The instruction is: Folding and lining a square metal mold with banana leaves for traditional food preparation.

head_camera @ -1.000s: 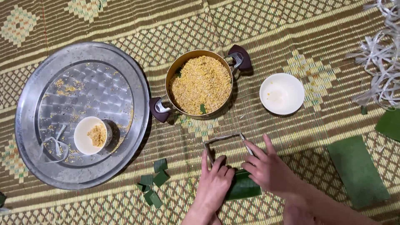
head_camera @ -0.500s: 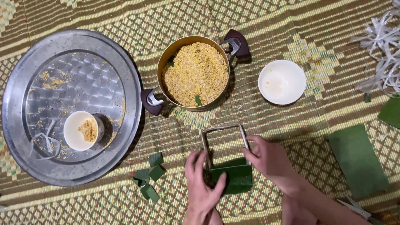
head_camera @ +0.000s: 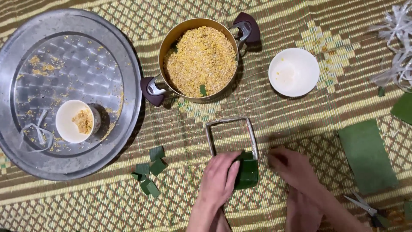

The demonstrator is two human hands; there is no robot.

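On woven mat (head_camera: pixel 274 206), round tray (head_camera: pixel 128 56)

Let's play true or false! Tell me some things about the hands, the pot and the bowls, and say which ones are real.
1. The left hand presses on a folded green leaf. True.
2. The pot is empty. False: it is full of yellow grains.
3. The square metal frame lies on the woven mat. True.
4. The white bowl beside the pot is heaped with grains. False: it is nearly empty.
5. The right hand holds scissors. False: the scissors lie apart on the mat.
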